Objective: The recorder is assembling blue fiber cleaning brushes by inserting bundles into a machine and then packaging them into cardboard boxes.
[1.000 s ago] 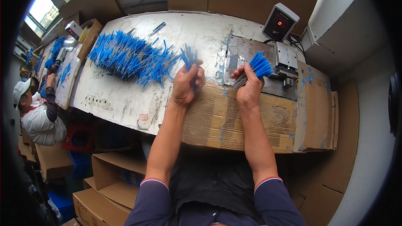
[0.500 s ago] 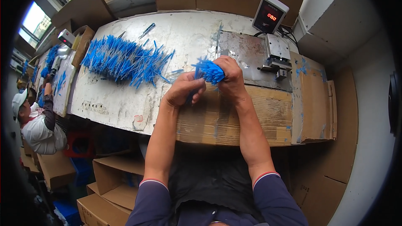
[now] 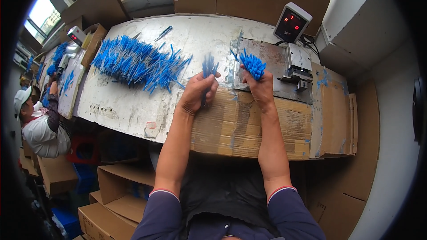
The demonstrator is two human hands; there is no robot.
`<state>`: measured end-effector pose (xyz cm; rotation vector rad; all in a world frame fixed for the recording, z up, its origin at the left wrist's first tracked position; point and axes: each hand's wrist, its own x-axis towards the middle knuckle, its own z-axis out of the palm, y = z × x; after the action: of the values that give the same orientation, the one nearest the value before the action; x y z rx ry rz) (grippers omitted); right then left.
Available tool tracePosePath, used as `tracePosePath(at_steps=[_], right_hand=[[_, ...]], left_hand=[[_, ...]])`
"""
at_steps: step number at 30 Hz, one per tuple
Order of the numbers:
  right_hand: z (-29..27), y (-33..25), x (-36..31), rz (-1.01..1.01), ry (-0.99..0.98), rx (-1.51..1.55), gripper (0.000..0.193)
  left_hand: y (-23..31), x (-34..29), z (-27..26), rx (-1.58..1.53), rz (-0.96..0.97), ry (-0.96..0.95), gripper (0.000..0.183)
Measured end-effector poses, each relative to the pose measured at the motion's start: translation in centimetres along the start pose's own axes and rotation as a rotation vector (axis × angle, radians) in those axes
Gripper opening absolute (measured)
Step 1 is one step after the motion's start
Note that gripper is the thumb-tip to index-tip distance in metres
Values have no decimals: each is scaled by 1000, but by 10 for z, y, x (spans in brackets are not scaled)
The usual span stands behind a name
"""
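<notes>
My right hand [image 3: 260, 86] is closed around a thick bundle of thin blue sticks [image 3: 254, 65], their tips fanning out above the fist. A few of them poke out to the left of the bundle. My left hand [image 3: 199, 90] pinches a smaller bunch of blue sticks [image 3: 209, 66], blurred by motion, between thumb and fingers. The two hands are apart, above the cardboard-covered near edge of the table. To the left lies a large pile of blue and whitish thin sticks [image 3: 138, 64]; their exact kind I cannot make out.
A metal machine [image 3: 299, 64] sits on a steel plate at the right, beside a display box [image 3: 292, 22] with red digits. A screwdriver [image 3: 164, 33] lies behind the pile. Cardboard [image 3: 222, 126] covers the front edge. Another person [image 3: 41, 126] works at the far left.
My hands have separated: the right one moved right with the thick bundle, while the left one holds the smaller bunch. The display's red digits differ. The view has shifted slightly.
</notes>
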<state>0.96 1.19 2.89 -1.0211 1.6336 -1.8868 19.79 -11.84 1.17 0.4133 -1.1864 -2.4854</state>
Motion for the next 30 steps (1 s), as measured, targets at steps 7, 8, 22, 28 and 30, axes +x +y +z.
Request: tracePosePath(at_steps=[7,8,22,28,30], right_hand=[[15,-2,-4,309,-22,599,21],[17,-2,-6,309,-21,599,21],[46,4,-20,367,-18,495,22],[43,10,-19,386,-5,521,24],[44,11,-19,396,5,520,23]], left_hand=[[-3,6,10,-12,137,169,30],[-3,7,9,-4,151,172,31],[-16,13,9,5,273,281,29],[-15,13,10,21,241,282,29],[-15,12,13,31,217,238,27]])
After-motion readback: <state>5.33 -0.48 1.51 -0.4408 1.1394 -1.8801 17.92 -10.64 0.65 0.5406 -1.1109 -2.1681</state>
